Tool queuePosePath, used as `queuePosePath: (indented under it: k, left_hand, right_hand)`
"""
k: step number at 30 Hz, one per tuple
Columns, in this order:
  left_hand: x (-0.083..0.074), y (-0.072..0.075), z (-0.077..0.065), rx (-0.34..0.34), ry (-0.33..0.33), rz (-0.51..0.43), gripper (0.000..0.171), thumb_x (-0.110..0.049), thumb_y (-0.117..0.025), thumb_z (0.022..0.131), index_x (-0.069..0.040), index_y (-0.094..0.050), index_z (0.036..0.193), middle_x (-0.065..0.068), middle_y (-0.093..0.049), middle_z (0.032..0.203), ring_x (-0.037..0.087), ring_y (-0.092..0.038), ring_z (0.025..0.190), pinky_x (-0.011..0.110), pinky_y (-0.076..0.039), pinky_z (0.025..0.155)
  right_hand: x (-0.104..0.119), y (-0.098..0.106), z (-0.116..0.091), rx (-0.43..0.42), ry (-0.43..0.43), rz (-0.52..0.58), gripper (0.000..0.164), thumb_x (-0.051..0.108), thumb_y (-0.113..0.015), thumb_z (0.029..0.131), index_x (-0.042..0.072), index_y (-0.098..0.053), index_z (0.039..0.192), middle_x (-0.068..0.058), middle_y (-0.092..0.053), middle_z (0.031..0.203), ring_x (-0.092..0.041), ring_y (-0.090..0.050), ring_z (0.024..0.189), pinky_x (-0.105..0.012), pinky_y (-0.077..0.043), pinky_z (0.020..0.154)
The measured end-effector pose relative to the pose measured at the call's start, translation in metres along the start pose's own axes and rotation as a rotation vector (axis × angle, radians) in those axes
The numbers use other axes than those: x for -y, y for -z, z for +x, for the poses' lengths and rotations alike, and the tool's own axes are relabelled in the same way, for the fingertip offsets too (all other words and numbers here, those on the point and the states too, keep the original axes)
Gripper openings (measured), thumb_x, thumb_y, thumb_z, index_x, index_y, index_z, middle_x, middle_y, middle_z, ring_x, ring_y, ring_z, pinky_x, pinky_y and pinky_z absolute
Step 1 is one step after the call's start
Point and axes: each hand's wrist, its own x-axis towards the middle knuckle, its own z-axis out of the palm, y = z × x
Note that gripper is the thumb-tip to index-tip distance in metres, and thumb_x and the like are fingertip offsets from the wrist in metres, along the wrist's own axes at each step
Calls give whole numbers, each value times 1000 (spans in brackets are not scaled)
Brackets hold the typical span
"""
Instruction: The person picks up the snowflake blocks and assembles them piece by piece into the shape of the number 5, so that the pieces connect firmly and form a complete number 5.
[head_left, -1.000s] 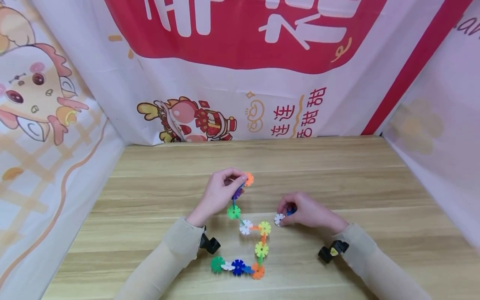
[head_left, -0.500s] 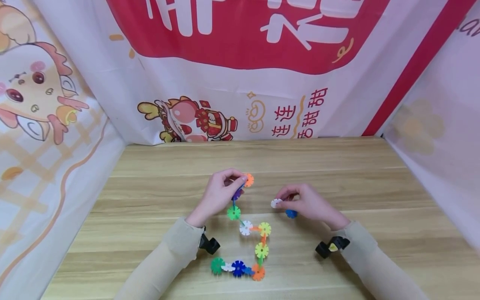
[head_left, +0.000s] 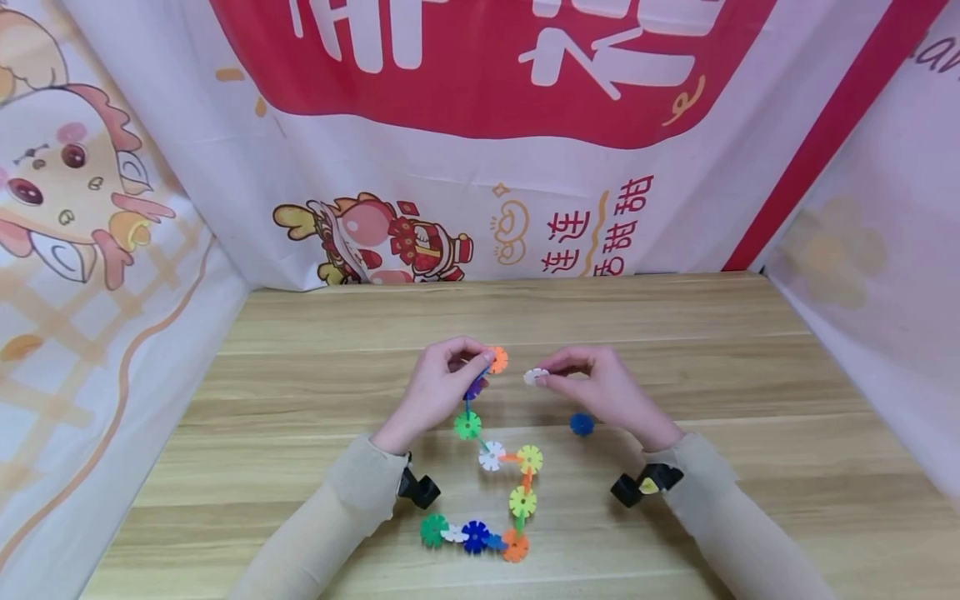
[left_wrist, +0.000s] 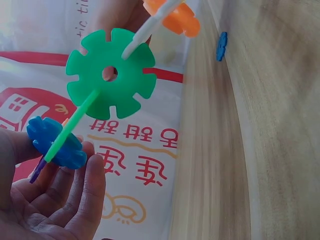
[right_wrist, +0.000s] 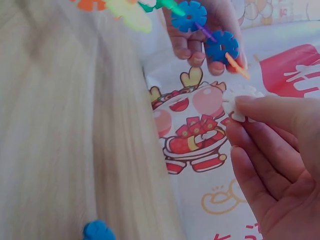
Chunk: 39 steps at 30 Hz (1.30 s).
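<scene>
My left hand [head_left: 442,379] pinches the far end of a chain of notched plastic discs, close to its orange end disc [head_left: 498,360]. Green [head_left: 468,426], white [head_left: 492,456] and yellow discs [head_left: 529,458] follow down the chain toward a green disc [head_left: 433,530] at the near end. In the right wrist view, blue discs [right_wrist: 222,46] show at the left fingers. Between thumb and fingers my right hand [head_left: 600,385] holds a loose white disc [head_left: 535,377], a short gap to the right of the orange disc. One blue disc [head_left: 582,424] lies on the table below the right hand.
The wooden table [head_left: 337,333] is bounded by a printed cloth [head_left: 480,167] at the back and more cloth at both sides. Each wrist wears a small black camera, such as the right wrist camera [head_left: 637,488].
The right hand has moved up and left with the white disc, toward the orange disc. The blue disc, at first by that hand's fingers, now lies apart on the table. The left hand stays put.
</scene>
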Motion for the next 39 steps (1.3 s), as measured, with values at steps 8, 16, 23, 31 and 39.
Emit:
queuePosePath:
  k: [8,16,23,31,39]
  left_hand:
    - [1,0,0,7,-3,3,16,-28,-64,103,-15,-72,108,8,-71,95,24,-68,78,40,-59,70]
    - [2,-1,1,10,2,-3,15,-28,-64,103,-16,-72,109,7,-70,95,25,-68,78,40,-58,70]
    - [1,-2,1,9,7,-1,15,-27,-64,103,-15,-72,108,5,-70,90,24,-67,75,38,-58,67]
    - [2,-6,2,7,-1,-37,16,-25,-64,103,-11,-73,105,8,-71,90,31,-67,78,34,-57,65]
    - [3,-13,3,-21,-8,-52,18,-23,-65,103,-8,-73,102,5,-72,90,30,-67,79,30,-55,63]
  right_hand:
    - [12,-7,5,-64,42,62,12,22,-80,92,16,-79,102,4,-75,98,-19,-69,87,-36,-59,74]
    - [17,-13,10,-109,37,56,11,19,-80,91,19,-78,102,6,-74,99,-17,-69,90,-40,-59,75]
    - [19,-18,12,-145,106,43,8,14,-81,90,18,-79,97,8,-75,94,-15,-69,89,-37,-58,72]
    - [17,-22,13,-183,198,22,9,9,-82,88,17,-81,92,10,-75,91,-13,-70,87,-33,-58,77]
    - [18,-24,12,-203,233,34,8,4,-83,86,11,-81,90,4,-76,89,-15,-71,86,-34,-59,77]
